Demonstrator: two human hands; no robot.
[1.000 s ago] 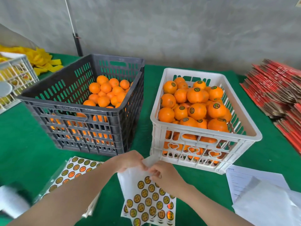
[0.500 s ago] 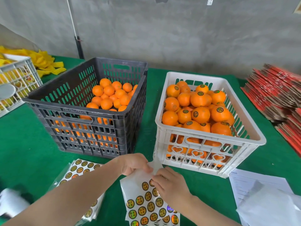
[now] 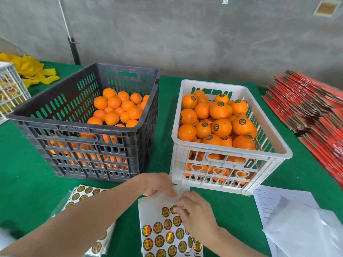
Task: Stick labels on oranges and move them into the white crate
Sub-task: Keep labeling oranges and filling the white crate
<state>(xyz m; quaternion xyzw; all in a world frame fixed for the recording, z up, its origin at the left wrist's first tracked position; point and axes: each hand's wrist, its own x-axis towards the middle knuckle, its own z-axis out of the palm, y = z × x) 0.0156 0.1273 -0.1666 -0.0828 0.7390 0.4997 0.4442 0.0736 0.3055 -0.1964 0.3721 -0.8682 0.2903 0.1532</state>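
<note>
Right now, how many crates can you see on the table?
3: a dark crate left of centre, a white crate to its right, and a second white crate cut off at the far left edge. Others may sit outside the frame.

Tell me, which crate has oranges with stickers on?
The white plastic crate on the right: its oranges wear round labels; those in the dark grey plastic crate are bare.
</note>
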